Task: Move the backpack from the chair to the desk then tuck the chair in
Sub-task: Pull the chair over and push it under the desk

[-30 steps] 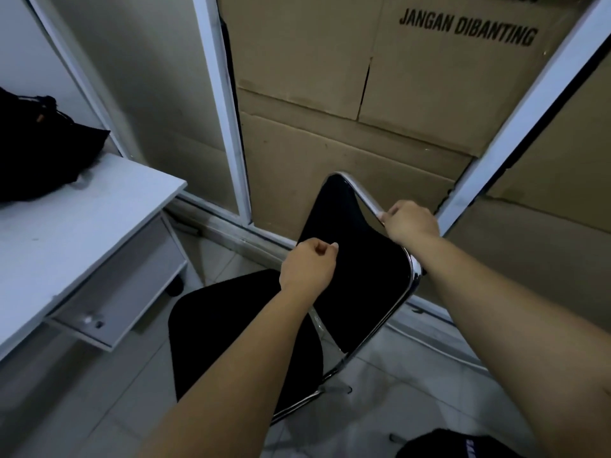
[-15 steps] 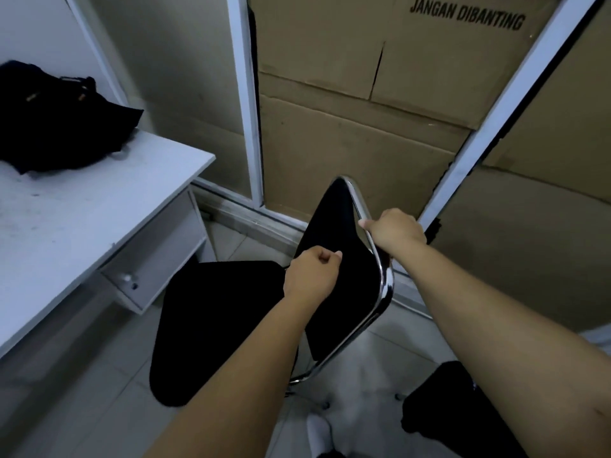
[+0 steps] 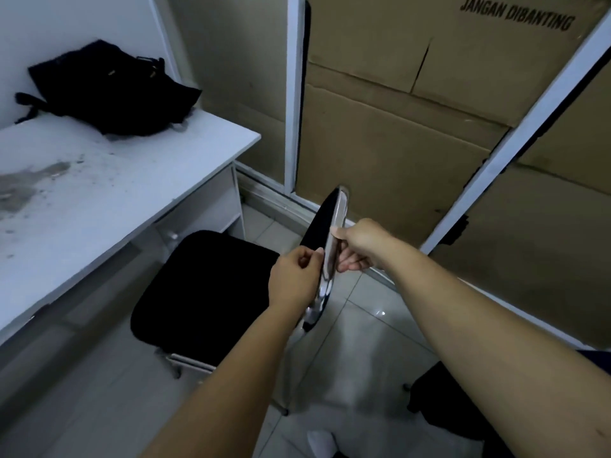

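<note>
Black backpack (image 3: pixel 112 90) lies on the worktop (image 3: pixel 109 180), far left of both hands. Left hand (image 3: pixel 294 279) and right hand (image 3: pixel 360 249) clench the chair (image 3: pixel 211 292) backrest; tucking remains, needing a push leftward under it.

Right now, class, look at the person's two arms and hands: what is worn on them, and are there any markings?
Both forearms are bare up to the frame edge: no sleeves, gloves, watch or rings show on the left hand or the right hand. The right forearm bears a few small dark marks near the frame's lower right.
</note>
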